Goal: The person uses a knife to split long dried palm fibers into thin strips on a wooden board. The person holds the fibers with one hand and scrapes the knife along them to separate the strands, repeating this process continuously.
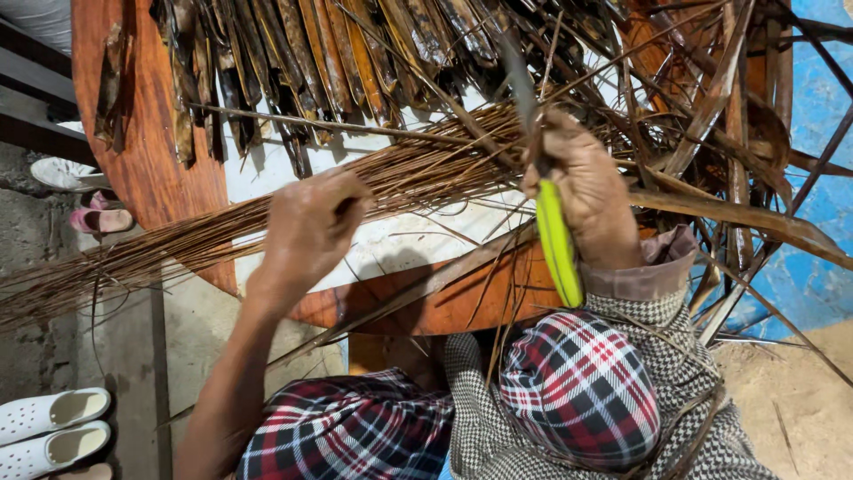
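At centre frame, my left hand (311,222) pinches a thin leaf rib (426,169) taut while my right hand (582,191), clenched on a yellow-handled knife (557,240), scrapes it over the worktop (151,169).

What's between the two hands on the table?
Head view: between the left hand and the right hand, which grips a yellow-handled knife, the bundle of thin brown sticks runs across the white tabletop. No other objects there.
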